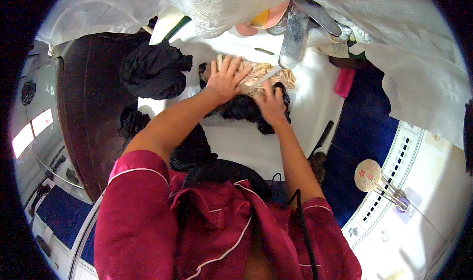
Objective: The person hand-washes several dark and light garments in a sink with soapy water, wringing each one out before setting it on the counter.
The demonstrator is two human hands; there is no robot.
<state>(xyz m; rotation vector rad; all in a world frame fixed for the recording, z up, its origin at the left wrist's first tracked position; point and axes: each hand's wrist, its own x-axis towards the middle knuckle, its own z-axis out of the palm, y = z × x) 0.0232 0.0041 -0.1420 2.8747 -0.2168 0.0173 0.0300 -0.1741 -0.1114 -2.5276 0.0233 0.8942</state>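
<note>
In a white basin (240, 141), a wet cream cloth (273, 73) lies bunched over a black cloth (240, 110). My left hand (227, 78) presses on the cream cloth with its fingers spread. Slightly blurred, my right hand (271, 102) touches the right side of the cloths; whether its fingers pinch the fabric is not clear. Between the hands, water (268, 76) runs onto the cream cloth from a metal faucet (293, 43), whose lever (319, 15) points to the back right.
Dark bunched cloth (155, 71) sits at the basin's left rim, with more black fabric (192, 148) nearer me. Translucent white sheeting (236, 2) hangs across the back. A pink object (344, 82) rests on the right edge, beside dark blue tiles (369, 102) and a wall holder (401, 204).
</note>
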